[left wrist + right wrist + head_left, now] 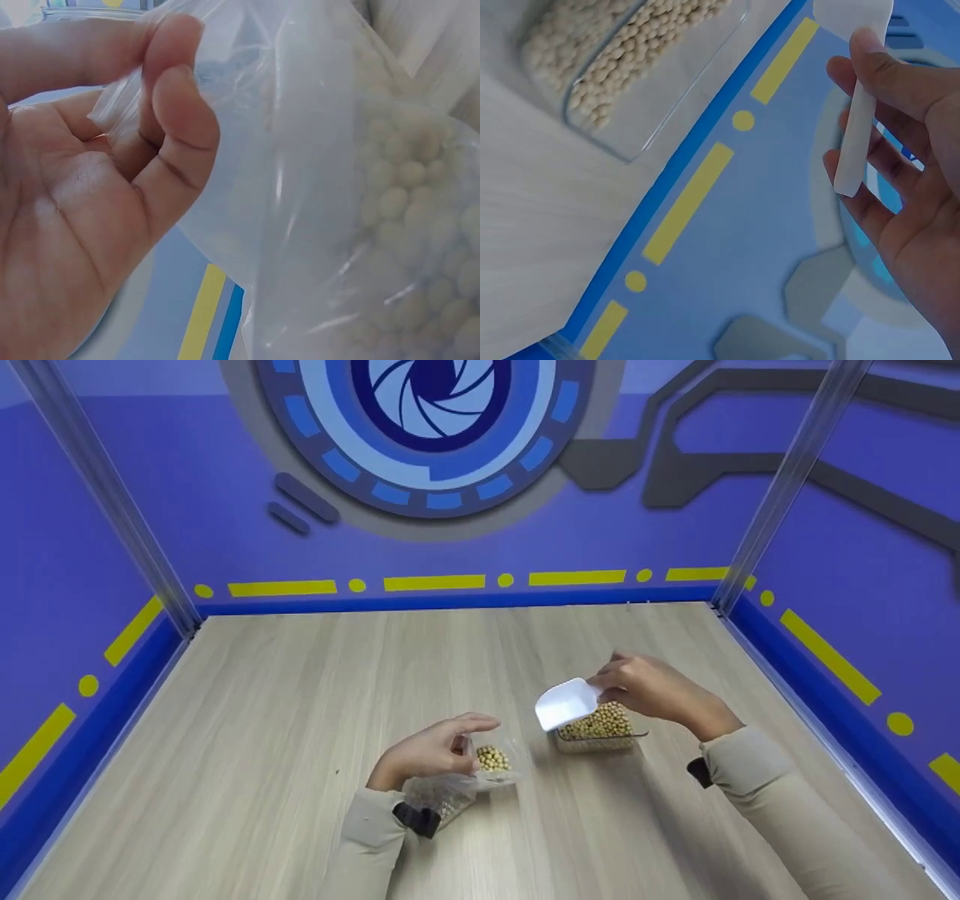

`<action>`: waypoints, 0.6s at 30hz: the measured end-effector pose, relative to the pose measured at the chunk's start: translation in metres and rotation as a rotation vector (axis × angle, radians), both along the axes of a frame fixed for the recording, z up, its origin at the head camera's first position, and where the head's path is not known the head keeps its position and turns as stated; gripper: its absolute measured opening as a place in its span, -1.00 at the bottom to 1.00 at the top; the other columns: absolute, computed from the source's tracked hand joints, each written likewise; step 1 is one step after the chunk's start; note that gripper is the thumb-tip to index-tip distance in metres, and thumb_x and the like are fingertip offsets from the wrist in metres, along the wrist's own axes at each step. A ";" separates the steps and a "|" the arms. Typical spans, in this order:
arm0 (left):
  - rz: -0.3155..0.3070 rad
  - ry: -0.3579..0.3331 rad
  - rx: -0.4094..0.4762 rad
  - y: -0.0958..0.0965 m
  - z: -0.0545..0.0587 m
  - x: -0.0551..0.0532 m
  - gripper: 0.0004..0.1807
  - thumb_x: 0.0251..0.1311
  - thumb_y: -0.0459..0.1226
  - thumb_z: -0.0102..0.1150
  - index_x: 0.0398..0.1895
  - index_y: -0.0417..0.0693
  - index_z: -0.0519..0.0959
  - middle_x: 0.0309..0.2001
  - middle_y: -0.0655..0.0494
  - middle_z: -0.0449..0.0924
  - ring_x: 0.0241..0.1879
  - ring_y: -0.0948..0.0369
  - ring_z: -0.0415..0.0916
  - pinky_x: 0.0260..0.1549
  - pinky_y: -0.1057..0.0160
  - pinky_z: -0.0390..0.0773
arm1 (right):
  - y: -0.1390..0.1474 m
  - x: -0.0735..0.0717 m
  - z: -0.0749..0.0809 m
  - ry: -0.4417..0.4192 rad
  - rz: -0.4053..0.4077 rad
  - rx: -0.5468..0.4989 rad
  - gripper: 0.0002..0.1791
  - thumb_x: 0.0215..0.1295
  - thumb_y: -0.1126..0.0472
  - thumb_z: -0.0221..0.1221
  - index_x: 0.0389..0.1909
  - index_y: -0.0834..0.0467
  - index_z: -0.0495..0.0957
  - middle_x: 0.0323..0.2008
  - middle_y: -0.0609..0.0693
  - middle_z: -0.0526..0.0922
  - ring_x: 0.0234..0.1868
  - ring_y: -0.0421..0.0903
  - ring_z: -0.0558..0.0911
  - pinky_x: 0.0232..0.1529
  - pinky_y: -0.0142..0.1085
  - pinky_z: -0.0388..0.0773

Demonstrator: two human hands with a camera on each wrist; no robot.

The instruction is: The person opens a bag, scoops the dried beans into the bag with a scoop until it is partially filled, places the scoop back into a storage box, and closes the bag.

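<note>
My left hand (433, 746) pinches the edge of a clear plastic bag (300, 225) between curled fingers and thumb. Round, pale yellow beans (492, 759) lie inside the bag, visible through its mouth. In my right hand (652, 690) is the handle of a white scoop (567, 703), held above and beside a clear box (641, 154). Soybean-like beans (604, 722) partly fill that box. The scoop's bowl points left, toward the bag, and no beans show on the part of it in view. The right wrist view shows the fingers and thumb around the scoop's handle (857, 142).
The box and bag stand on a light wood-grain table (262, 720). Blue-purple printed panels (420, 562) with yellow marks enclose its back and sides. Metal posts (787, 472) rise at the back corners.
</note>
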State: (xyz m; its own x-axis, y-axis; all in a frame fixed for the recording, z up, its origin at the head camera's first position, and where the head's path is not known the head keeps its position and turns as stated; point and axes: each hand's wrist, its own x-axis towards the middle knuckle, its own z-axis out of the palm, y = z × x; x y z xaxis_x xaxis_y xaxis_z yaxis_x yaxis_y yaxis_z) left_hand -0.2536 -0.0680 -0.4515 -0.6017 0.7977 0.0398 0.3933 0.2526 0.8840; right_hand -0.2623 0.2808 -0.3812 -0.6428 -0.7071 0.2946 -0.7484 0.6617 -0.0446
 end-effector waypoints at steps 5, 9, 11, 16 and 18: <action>-0.003 -0.027 0.010 0.000 0.000 0.001 -0.29 0.16 -0.54 0.01 0.43 -0.17 0.20 0.43 -0.10 0.13 -0.50 0.38 0.21 -0.47 0.44 0.31 | 0.021 0.000 -0.005 0.070 -0.048 0.013 -0.75 -0.04 0.42 0.39 -0.26 0.21 0.73 -0.37 0.01 0.75 -0.35 -0.07 0.57 -0.37 -0.22 0.57; -0.010 -0.041 0.016 0.000 -0.002 0.002 -0.30 0.17 -0.53 0.00 0.44 -0.18 0.19 0.44 -0.12 0.10 -0.51 0.38 0.20 -0.47 0.43 0.31 | 0.035 -0.001 -0.007 0.144 -0.077 0.033 -0.76 -0.09 0.44 0.41 -0.32 0.20 0.73 -0.40 0.01 0.73 -0.36 -0.04 0.56 -0.36 -0.19 0.56; -0.010 -0.046 0.013 0.001 -0.002 0.002 -0.31 0.18 -0.52 0.01 0.44 -0.17 0.19 0.44 -0.13 0.09 -0.50 0.38 0.22 -0.46 0.43 0.32 | 0.041 -0.001 -0.008 0.184 -0.096 0.053 -0.75 -0.13 0.45 0.42 -0.34 0.19 0.73 -0.41 0.02 0.72 -0.35 -0.02 0.55 -0.35 -0.17 0.55; -0.002 -0.037 -0.003 0.001 -0.002 0.001 -0.29 0.18 -0.53 0.03 0.44 -0.13 0.20 0.45 -0.14 0.09 -0.51 0.38 0.26 -0.47 0.42 0.34 | 0.051 -0.001 -0.009 0.237 -0.138 0.103 -0.67 -0.20 0.47 0.45 -0.31 0.18 0.73 -0.40 0.05 0.71 -0.31 0.01 0.53 -0.35 -0.14 0.48; 0.002 -0.032 -0.008 0.000 -0.002 0.001 -0.29 0.17 -0.53 0.04 0.44 -0.12 0.20 0.45 -0.13 0.10 -0.51 0.38 0.27 -0.47 0.42 0.35 | 0.052 -0.002 -0.010 0.253 -0.137 0.117 -0.66 -0.21 0.48 0.45 -0.31 0.18 0.73 -0.41 0.06 0.70 -0.31 0.02 0.52 -0.35 -0.14 0.46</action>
State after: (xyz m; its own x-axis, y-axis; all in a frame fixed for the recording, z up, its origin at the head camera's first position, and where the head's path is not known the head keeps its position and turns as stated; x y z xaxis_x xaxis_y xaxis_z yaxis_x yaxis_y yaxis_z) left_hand -0.2529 -0.0676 -0.4532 -0.6042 0.7967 0.0145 0.3648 0.2603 0.8940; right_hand -0.2640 0.3331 -0.3915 -0.6512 -0.6574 0.3791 -0.6292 0.7470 0.2145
